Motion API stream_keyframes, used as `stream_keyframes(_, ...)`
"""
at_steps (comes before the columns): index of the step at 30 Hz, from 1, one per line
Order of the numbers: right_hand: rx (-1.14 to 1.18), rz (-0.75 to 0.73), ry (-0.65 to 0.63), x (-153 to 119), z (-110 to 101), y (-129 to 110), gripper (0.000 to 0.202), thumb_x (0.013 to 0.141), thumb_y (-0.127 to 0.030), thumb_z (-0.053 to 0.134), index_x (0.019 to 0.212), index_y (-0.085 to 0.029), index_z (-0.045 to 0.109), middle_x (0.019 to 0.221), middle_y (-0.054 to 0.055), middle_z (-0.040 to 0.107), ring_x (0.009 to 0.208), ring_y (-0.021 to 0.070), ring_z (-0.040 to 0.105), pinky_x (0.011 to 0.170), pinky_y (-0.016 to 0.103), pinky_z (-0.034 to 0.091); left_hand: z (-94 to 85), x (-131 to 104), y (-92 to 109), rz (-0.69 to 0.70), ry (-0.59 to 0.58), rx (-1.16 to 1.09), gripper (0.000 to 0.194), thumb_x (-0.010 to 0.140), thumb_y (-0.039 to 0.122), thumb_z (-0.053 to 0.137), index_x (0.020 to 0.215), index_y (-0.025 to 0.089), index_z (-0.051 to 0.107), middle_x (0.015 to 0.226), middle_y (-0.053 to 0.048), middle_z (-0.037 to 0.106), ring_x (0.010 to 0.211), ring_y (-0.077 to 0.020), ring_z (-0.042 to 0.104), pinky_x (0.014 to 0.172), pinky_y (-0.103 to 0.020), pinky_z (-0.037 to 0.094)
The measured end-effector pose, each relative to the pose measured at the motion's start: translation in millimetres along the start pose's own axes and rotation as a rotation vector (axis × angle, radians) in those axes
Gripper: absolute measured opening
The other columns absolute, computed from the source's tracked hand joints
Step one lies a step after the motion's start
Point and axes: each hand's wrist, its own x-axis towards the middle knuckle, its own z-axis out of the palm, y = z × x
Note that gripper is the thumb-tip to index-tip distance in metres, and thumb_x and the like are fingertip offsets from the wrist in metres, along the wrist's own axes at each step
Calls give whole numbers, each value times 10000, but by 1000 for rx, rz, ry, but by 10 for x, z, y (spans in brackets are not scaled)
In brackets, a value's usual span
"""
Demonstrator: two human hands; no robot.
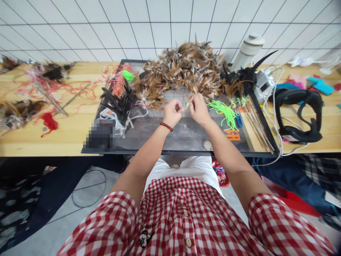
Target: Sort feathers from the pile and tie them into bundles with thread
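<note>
Above the dark tray [144, 129], my left hand [173, 111] and my right hand [198, 108] are close together, fingers pinched. Between them shows a small pale and green piece, too small to name; its ends run into both pinches. A large heap of brown feathers [186, 67] lies just behind my hands. Right of my right hand are bright green cords [223, 112]. Black feathers [119, 101] and white ties lie to the left, beside a tangle of pink-red thread [115, 80] with a green bundle [128, 75] on it.
A white bottle [247, 51], a white charger [264, 82] and a black headset strap [298, 115] stand or lie at the right. Thin sticks [257, 124] rest along the tray's right side. Red yarn [48, 122] and metal tools lie left. Other people's legs show on both sides.
</note>
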Motion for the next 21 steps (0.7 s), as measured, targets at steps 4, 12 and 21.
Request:
stream_keyframes(4, 3, -1, 17, 5, -12, -17, 106, 949, -342, 457, 918, -243, 482, 1008, 118, 546, 1025, 269, 528, 998, 502, 473, 19, -22, 101, -186, -108, -128, 267, 677, 4, 728, 687, 186, 533, 592, 52, 584, 577, -92, 591, 599, -208, 455)
stream_keyframes(12, 101, -89, -71, -4, -79, -185, 188, 943, -425, 496, 916, -244, 541, 1065, 122, 607, 1035, 255, 573, 960, 454, 487, -1, -5, 249, -483, -19, -483, 286, 710, 119, 823, 760, 173, 546, 653, 35, 649, 586, -87, 636, 626, -233, 531)
stream_keyframes(21, 551, 406, -178, 105, -137, -165, 624, 690, -826, 662, 684, -231, 473, 591, -58, 404, 558, 94, 373, 525, 256, 352, 46, -36, 271, -332, -146, -360, 255, 660, 22, 784, 697, 154, 569, 584, 41, 637, 534, -58, 592, 560, -187, 474)
